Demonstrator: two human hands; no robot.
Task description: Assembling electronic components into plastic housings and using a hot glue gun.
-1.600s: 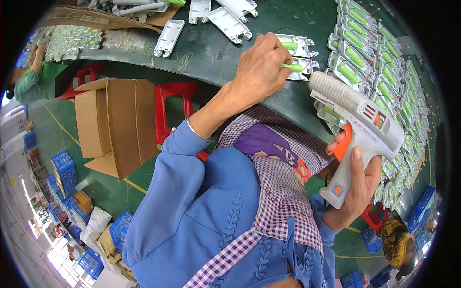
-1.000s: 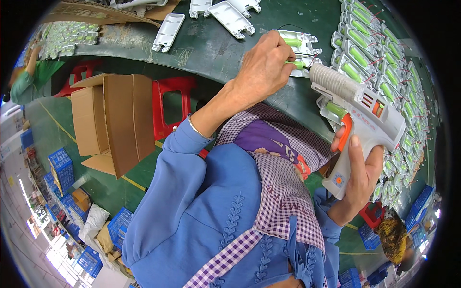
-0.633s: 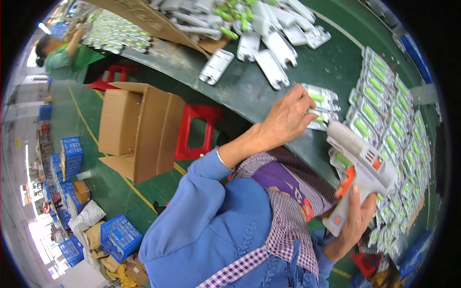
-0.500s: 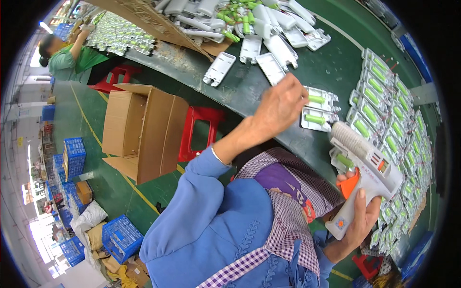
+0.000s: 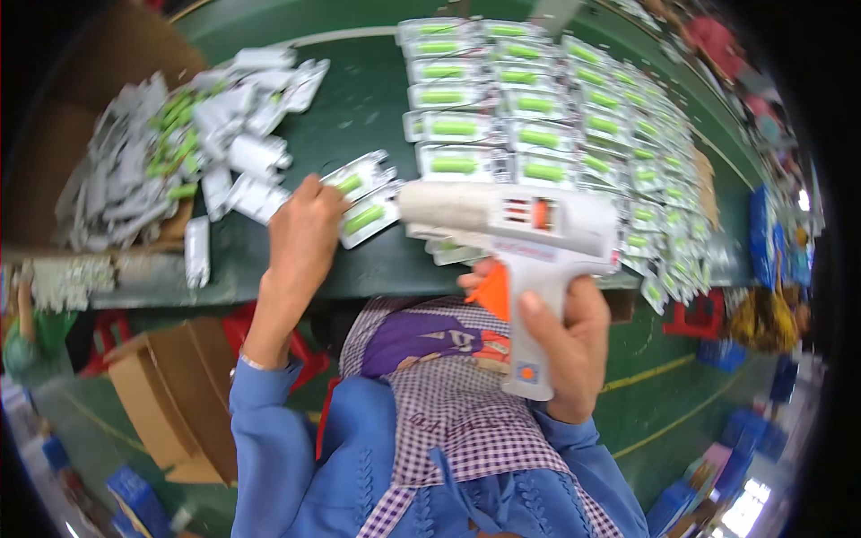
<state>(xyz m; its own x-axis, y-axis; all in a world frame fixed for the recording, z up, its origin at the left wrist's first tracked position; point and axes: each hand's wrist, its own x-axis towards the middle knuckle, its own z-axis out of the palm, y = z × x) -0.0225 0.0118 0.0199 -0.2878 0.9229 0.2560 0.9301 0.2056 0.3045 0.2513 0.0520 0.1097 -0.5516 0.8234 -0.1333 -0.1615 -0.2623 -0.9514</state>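
"Hands first: how's the left hand (image 5: pixel 305 229) posed?"

"Reaching up over the desk's near edge, back of the hand showing, forearm in a blue sleeve (image 5: pixel 265 421). Its fingers are bunched at the left end of the far shell (image 5: pixel 369 169); I can't tell whether they pinch anything."

"And the right hand (image 5: pixel 574 336)?"

"Wrapped round the handle of the gun (image 5: pixel 511 238), thumb along the grip, a finger at the orange trigger (image 5: pixel 491 291). Barrel's level, nozzle pointing left."

"Where does the nozzle sit?"

"Just beside the right end of the near shell (image 5: pixel 373 228); touching or apart, I can't tell. Both shells are white, side by side at a slant, each with a green cell in it."

"What about the desk (image 5: pixel 377 121)?"

"Dark green. Rows of filled shells (image 5: pixel 535 104) cover its right part. Toward the left end, a heap (image 5: pixel 224 117) of white shells and green cells lies by a cardboard box (image 5: pixel 117 45). One loose shell (image 5: pixel 197 251) lies close to the near edge."

"The room?"

"Green floor (image 5: pixel 641 363) with yellow lines. Below the desk's near edge, to the left, there's an open carton (image 5: pixel 170 394) by a red stool (image 5: pixel 309 359); another stool (image 5: pixel 698 316) is off to the right. At far left, blurred, a person (image 5: pixel 36 345) in green."
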